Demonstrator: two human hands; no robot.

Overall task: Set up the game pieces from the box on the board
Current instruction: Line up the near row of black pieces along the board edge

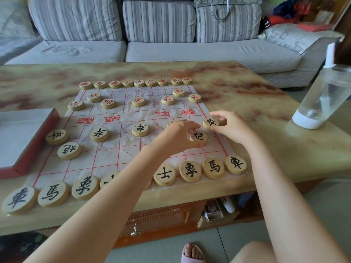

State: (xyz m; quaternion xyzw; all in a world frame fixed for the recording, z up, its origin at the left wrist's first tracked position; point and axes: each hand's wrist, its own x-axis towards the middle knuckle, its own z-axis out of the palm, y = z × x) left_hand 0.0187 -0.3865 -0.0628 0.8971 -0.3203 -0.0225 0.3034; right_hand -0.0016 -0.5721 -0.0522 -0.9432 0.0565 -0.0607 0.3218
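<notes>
A paper board (131, 114) with red lines lies on the marbled table. Round wooden pieces with red characters (138, 101) fill the far rows; pieces with black characters (99, 134) fill the near rows. My right hand (230, 128) pinches a black soldier piece (210, 123) at the board's right edge. My left hand (177, 136) rests fingers-down on the board beside the black cannon piece (198, 137), touching it and covering another piece behind. My left forearm hides part of the near row.
The open red-edged box (28, 147) sits left of the board. A clear water bottle (322, 99) stands tilted-looking at the table's right edge. A striped grey sofa (157, 35) runs behind the table. A drawer and shelf items lie under the tabletop.
</notes>
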